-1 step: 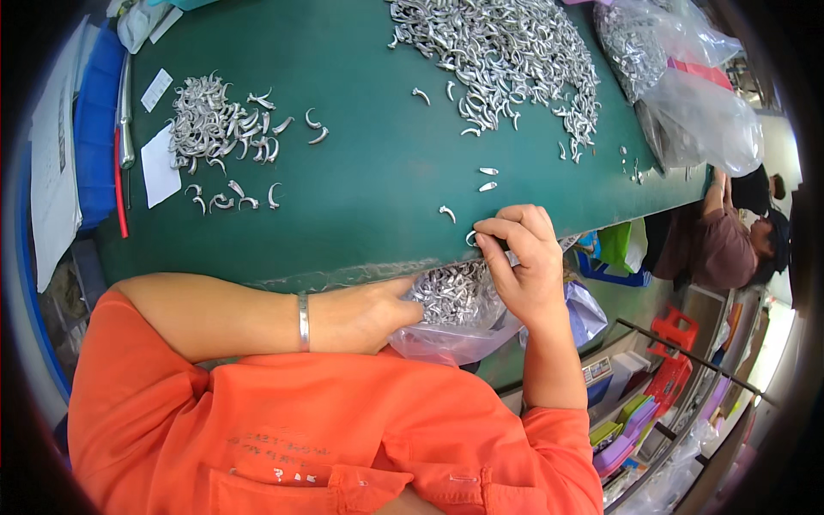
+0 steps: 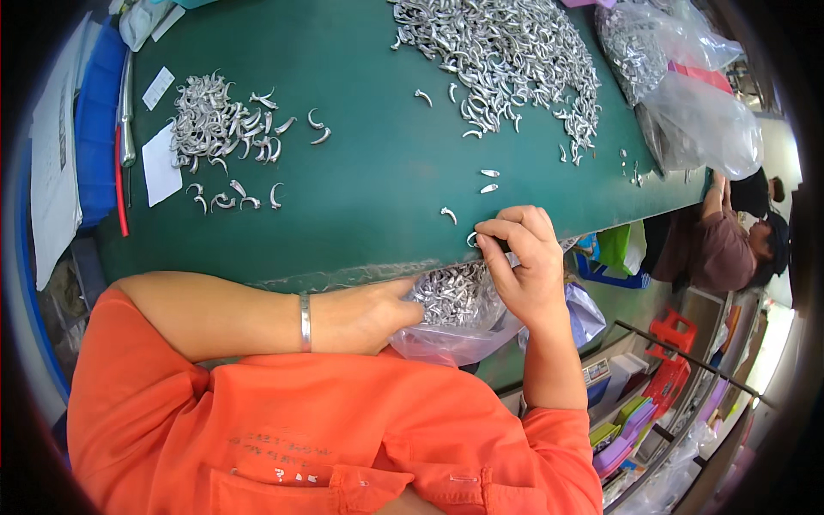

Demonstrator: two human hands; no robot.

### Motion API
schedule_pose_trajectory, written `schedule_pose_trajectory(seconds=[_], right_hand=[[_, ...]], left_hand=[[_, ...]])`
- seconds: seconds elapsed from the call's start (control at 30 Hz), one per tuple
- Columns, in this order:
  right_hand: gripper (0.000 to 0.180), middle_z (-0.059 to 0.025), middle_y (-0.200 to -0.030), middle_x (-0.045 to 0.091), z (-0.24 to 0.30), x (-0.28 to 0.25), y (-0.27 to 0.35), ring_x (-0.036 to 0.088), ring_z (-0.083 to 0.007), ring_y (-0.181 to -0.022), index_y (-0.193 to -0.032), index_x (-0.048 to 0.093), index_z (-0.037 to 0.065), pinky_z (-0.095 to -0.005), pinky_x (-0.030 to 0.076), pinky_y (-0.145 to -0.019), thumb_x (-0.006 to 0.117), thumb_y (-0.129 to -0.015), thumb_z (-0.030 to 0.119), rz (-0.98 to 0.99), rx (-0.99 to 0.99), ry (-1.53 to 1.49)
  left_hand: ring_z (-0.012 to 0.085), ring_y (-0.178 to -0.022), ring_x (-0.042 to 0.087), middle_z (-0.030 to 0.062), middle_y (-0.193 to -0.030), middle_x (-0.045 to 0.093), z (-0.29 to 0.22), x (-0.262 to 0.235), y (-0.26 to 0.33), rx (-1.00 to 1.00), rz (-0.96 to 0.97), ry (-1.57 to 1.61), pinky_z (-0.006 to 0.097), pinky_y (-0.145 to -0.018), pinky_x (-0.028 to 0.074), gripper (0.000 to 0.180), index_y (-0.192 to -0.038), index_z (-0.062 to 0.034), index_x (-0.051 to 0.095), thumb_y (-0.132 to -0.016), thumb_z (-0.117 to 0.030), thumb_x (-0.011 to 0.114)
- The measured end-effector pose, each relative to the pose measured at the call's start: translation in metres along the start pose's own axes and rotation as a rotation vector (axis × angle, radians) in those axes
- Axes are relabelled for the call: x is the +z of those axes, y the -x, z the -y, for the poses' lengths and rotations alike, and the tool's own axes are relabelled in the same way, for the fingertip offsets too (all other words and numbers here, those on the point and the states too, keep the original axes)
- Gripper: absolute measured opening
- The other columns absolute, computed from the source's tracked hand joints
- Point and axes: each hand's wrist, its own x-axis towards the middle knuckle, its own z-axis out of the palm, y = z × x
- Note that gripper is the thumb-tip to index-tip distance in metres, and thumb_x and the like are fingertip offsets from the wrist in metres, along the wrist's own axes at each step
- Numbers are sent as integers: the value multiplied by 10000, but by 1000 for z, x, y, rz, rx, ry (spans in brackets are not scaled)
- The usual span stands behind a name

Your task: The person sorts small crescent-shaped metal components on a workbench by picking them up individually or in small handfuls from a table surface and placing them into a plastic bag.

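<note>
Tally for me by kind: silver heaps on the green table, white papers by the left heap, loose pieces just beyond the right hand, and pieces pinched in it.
Silver heaps: 2 (left heap, right heap)
White papers: 2 (small paper, large paper)
Loose pieces: 3 (upper piece, middle piece, lower piece)
Pinched in the right hand: 1 (curved piece)
Total: 8
</note>
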Motion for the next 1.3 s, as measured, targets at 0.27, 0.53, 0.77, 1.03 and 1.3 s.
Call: schedule_pose_trajectory(seconds=[0.27, 0.53, 0.77, 1.03, 1.3], right_hand=[[135, -136, -878, 675, 44, 36, -75, 670, -277, -748, -960, 673, -13, -350, 537, -669, 665, -825, -25, 8, -6, -354], [400, -135, -1089, 663, -26, -3, -56, 629, -310, -983, -1047, 687, 1, -357, 488, -899, 468, -760, -171, 212, -135, -149], [403, -124, -1197, 651, -33, -7, -43, 605, -236, -1109, -1210, 635, 17, -333, 453, -975, 422, -895, -114, 83, 211, -345], [427, -144, -1128, 675, -4, -12, 7, 627, -338, -1086, -1081, 683, 9, -434, 498, -951, 507, -719, -133, 552, -239, -662], [376, -183, -1331, 569, -54, 9, -94, 500, -379, -1271, -1243, 610, 36, -448, 391, -1071, 569, -873, -18, 85, -215, 89]], left_hand=[[511, -1093, 537, 377, -1367, 383, -3, 0, 0, 95, -56, 18, 443, -900, 493, 137, -880, 39, 582, -749, 35, 623], [532, -1174, 486, 387, -1396, 350, 5, 10, 0, 98, -63, 3, 455, -977, 459, 149, -893, 40, 584, -747, 35, 617], [522, -1092, 536, 400, -1367, 363, 3, 2, -1, 109, -42, -51, 448, -929, 483, 150, -876, 41, 578, -732, 45, 617], [527, -1108, 535, 416, -1380, 357, 5, 9, -2, 100, -89, -17, 451, -928, 493, 171, -902, 37, 598, -737, 26, 641], [531, -1124, 526, 411, -1394, 347, 0, 2, -5, 83, -26, -44, 439, -938, 492, 143, -896, 37, 588, -758, 37, 626]])
